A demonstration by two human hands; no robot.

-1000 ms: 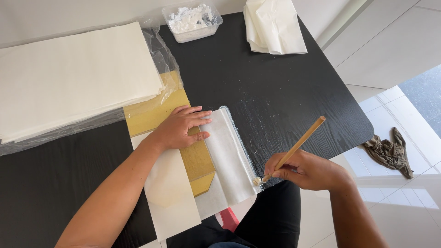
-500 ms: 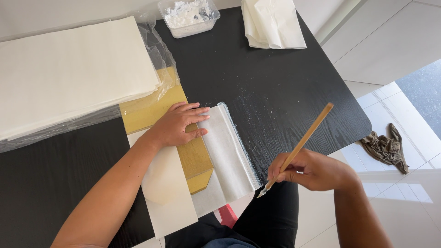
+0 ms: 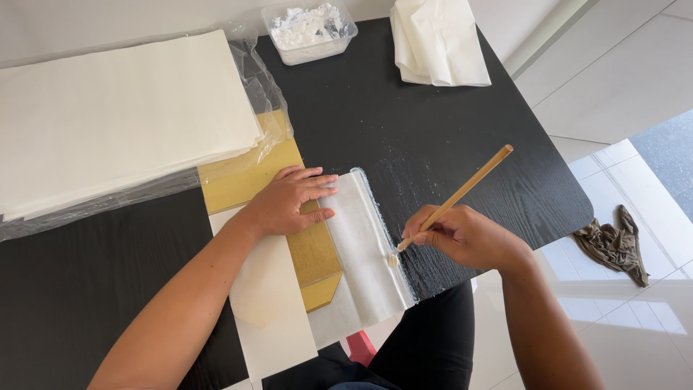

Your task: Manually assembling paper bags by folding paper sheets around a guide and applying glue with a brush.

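My left hand (image 3: 289, 201) lies flat, fingers spread, on a gold sheet (image 3: 314, 253) and the edge of a thin white paper sheet (image 3: 364, 245) folded over it, pressing both down on the black table (image 3: 426, 144). My right hand (image 3: 462, 235) grips a wooden-handled brush (image 3: 455, 197), its bristle tip touching the white paper's right edge, where a wet streak of white paste runs along the table. A second white sheet (image 3: 271, 318) lies under my left forearm and hangs over the near table edge.
A thick stack of white paper (image 3: 123, 115) on clear plastic wrap fills the table's left. At the back stand a clear tub of white paste (image 3: 310, 29) and folded white cloth (image 3: 437, 40). A brown rag (image 3: 613, 242) lies on the tiled floor, right.
My right hand has moved up and left, bringing the brush tip from below the table edge back onto the white paper's right edge. My left hand stays pressed in place.
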